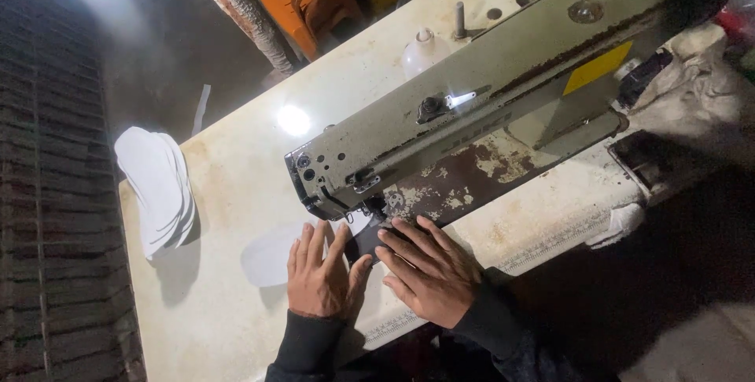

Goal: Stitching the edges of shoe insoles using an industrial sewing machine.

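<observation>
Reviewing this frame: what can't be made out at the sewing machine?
Head view only:
- Needle and presser foot: hidden under the worn beige sewing machine head.
- Dark piece under the right hand: mostly covered by fingers; material unclear.
- White oval cut piece: partly hidden by the left hand.
- Stack of white cut pieces: count unreadable.
- Machine's right end: cut off by the frame edge.
</observation>
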